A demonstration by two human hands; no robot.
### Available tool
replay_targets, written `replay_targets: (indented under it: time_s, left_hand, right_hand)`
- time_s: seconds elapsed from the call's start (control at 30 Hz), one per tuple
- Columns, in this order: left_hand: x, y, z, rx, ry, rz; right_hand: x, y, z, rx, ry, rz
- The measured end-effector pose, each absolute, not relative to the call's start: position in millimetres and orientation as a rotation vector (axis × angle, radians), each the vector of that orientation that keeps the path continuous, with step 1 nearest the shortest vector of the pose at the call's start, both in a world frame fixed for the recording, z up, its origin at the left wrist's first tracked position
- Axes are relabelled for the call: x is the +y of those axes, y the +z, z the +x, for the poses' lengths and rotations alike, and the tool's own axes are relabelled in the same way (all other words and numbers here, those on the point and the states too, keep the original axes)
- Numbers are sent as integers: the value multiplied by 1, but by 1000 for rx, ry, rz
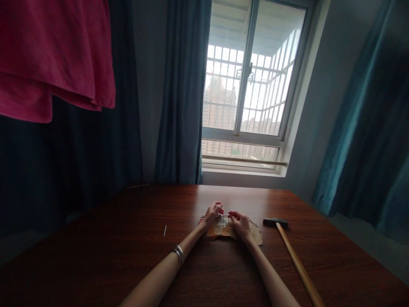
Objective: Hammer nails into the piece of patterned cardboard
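Note:
A flat light wooden piece (252, 233) with a row of thin nails standing in it lies on the dark wooden table (128, 256). My left hand (213, 213) rests on its left end, fingers curled at the nails. My right hand (239, 222) lies on its middle, fingertips pinched together near the nails; what they pinch is too small to name. A silver bracelet (179, 254) sits on my left wrist.
A hammer (289, 249) with a long wooden handle lies right of the piece, head away from me. One loose nail (165, 230) lies to the left. Behind the table are a barred window (249, 94), blue curtains and a hanging red cloth (54, 55).

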State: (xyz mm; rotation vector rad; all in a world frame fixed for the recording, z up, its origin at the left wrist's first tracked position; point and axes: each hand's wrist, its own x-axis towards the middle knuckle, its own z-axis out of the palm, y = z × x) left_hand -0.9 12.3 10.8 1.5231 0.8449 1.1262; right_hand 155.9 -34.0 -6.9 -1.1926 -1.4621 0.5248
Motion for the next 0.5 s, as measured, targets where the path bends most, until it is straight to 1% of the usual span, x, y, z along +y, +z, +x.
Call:
replay_targets:
  time_s: [0.5]
  left_hand:
    - [16, 3, -1, 829, 1123, 1643]
  right_hand:
    - [-39, -7, 154, -1601, 462, -1241]
